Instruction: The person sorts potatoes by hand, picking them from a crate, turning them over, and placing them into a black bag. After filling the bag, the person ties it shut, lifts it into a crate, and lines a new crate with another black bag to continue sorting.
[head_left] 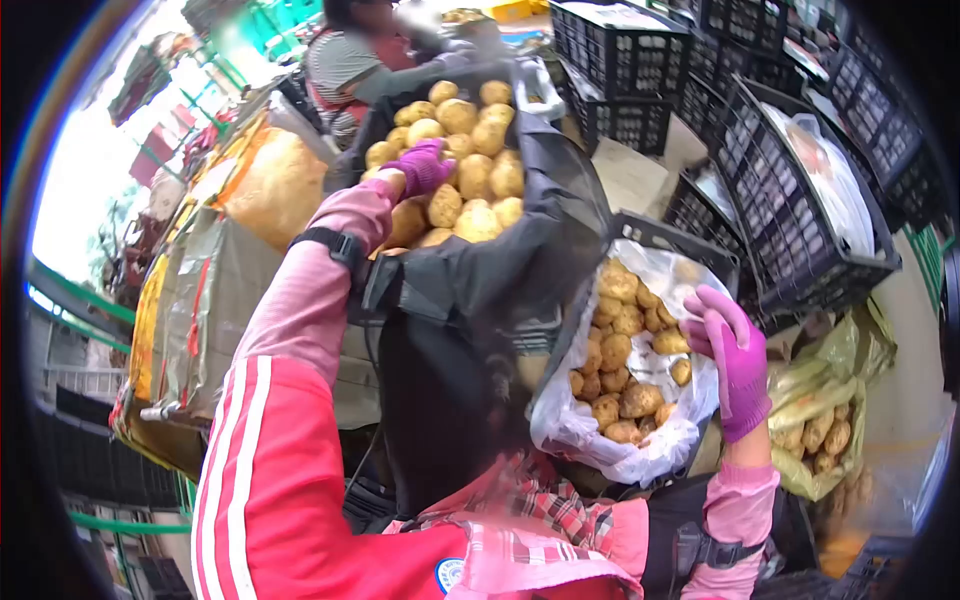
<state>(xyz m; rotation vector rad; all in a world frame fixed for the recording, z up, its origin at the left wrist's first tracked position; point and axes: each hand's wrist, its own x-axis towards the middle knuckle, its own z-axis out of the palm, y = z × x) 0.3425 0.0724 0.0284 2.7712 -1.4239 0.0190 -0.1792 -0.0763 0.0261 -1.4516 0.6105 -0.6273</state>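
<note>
My left hand [425, 166], in a purple glove, reaches into the black-lined crate [545, 215] heaped with potatoes [475, 175]. Its fingers are curled down onto a potato at the near left of the heap, and part of the grip is hidden by the glove. On the right, my right hand [735, 365] wears a matching glove. Its fingers are stretched out, with nothing held, over the right edge of a lower crate. That crate is lined with a white plastic bag [625, 460] and contains smaller, browner potatoes [615, 350].
Black plastic crates [790, 190] stand stacked at the upper right. A yellowish bag of potatoes [825, 435] lies beyond my right hand. Large wrapped sacks [270, 190] are at the left. Another person [355, 70] sits behind the heaped crate.
</note>
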